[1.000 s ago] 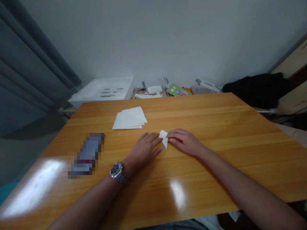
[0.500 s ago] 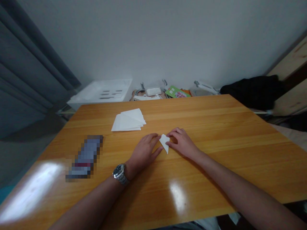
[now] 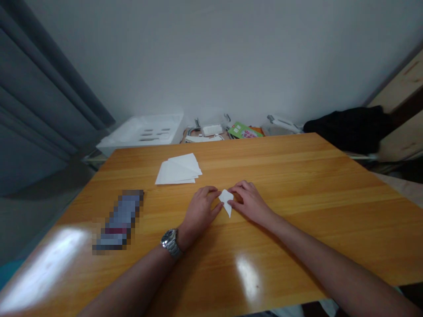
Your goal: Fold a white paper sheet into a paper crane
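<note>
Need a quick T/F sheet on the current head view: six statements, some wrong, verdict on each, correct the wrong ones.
1. The left hand and the right hand both have fingers at the small folded white paper. True.
2. The metal watch is on the right wrist. False: it is on the left wrist.
3. The loose pile of white sheets lies farther from the person than the folded paper. True.
4. The pixelated object lies to the right of both hands. False: it lies to their left.
5. The folded paper's narrow tip points away from the person. False: it points toward the person.
6. The green printed item is beyond the far edge of the wooden table. True.
</note>
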`<state>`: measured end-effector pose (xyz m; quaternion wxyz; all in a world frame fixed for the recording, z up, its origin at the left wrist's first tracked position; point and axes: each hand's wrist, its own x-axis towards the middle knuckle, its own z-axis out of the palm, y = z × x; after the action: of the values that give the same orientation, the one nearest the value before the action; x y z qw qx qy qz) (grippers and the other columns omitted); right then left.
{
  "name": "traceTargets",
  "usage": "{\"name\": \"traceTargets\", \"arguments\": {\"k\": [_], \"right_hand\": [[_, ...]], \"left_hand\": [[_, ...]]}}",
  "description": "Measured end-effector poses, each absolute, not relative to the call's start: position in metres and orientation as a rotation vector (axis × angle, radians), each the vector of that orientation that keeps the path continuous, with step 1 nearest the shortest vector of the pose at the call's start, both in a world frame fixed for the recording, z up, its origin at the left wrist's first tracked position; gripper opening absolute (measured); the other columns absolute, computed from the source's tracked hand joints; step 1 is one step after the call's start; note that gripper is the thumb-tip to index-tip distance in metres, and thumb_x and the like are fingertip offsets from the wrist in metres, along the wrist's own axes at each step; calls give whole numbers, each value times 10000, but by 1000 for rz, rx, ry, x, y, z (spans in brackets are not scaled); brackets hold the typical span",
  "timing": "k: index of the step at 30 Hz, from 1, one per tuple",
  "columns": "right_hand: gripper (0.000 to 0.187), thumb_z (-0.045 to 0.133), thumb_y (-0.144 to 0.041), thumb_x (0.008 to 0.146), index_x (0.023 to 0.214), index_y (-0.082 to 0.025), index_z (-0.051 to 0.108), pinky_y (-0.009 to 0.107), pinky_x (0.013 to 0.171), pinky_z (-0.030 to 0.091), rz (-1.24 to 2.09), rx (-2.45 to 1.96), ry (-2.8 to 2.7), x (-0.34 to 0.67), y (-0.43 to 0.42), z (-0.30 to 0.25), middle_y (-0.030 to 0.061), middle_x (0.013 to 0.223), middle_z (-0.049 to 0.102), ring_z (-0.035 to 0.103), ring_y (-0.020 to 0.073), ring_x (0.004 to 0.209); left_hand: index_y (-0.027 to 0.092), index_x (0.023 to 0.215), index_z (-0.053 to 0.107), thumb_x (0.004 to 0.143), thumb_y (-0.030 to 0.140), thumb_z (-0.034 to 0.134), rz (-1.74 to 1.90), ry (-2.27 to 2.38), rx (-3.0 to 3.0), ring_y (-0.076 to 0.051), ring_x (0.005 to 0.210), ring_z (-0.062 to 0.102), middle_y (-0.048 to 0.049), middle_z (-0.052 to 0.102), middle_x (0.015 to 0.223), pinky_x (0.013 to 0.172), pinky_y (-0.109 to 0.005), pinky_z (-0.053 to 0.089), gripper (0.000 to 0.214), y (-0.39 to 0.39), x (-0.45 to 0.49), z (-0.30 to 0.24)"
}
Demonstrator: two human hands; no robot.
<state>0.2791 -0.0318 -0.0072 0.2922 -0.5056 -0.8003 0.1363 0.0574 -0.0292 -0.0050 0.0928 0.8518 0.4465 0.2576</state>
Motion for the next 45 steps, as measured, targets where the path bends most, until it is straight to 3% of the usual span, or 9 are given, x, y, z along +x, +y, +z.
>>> {"name": "traceTargets", "arguments": {"k": [21, 28, 34, 45], "right_hand": [[282, 746, -219, 861, 1110, -210, 612, 440, 956, 456, 505, -1369, -2097, 274, -35, -1, 90, 1117, 648, 562, 281, 1074], [322, 741, -218, 861, 1162, -212, 626, 430, 958, 462, 472, -1323, -2106, 274, -35, -4, 96, 1136, 633, 572, 277, 1088], [294, 738, -242, 874, 1160, -196, 686, 446, 986, 464, 444, -1329, -2138, 275, -35, -5, 117, 1144, 604, 566, 287, 1099], [340, 772, -174, 833, 1139, -210, 628, 424, 938, 458, 556, -1265, -2064, 273, -36, -3, 82, 1111, 677, 590, 264, 1048]], "left_hand": [[228, 1130, 655, 882, 332, 739, 720, 1400, 2428, -265, 1052, 632, -60, 701, 1131, 925, -432, 476, 282, -30, 61, 1], [203, 1379, 534, 868, 304, 754, 719, 1410, 2380, -266, 1064, 624, -72, 696, 1153, 949, -420, 469, 566, -30, 61, -2], [201, 1311, 631, 902, 366, 703, 692, 1478, 2479, -283, 1068, 581, -111, 628, 1156, 936, -437, 474, 447, -34, 61, -2], [255, 1212, 684, 870, 359, 743, 733, 1432, 2406, -280, 1093, 578, -76, 628, 1182, 954, -433, 447, 362, -33, 58, -2]]}}
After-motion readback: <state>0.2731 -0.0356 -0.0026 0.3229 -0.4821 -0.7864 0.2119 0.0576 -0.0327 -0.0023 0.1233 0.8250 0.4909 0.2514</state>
